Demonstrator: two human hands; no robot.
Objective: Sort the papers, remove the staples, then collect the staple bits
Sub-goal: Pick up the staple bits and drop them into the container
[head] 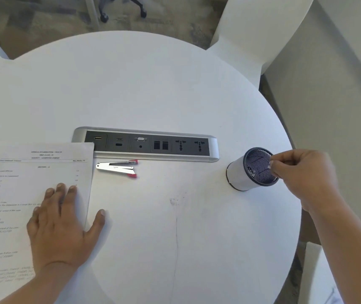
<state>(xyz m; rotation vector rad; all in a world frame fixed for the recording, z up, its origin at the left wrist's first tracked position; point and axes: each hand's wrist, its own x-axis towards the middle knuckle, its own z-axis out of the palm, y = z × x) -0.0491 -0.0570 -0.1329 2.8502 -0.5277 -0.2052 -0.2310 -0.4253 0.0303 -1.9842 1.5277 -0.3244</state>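
A stack of printed papers (32, 172) lies at the left of the round white table (153, 84). My left hand (63, 224) rests flat on the stack, fingers spread, thumb on the bare table. A silver stapler with red ends (118, 168) lies just right of the papers. A mesh cup with a white wrap (241, 176) stands at the right, a few small bits in its bottom. My right hand (304, 174) hovers over the cup's rim with fingertips pinched together. Whether a staple bit is between them is too small to tell.
A silver and black power and data socket strip (146, 144) is set into the table behind the stapler. White chairs (262, 29) stand at the far right and far left. The table edge runs close to the cup on the right.
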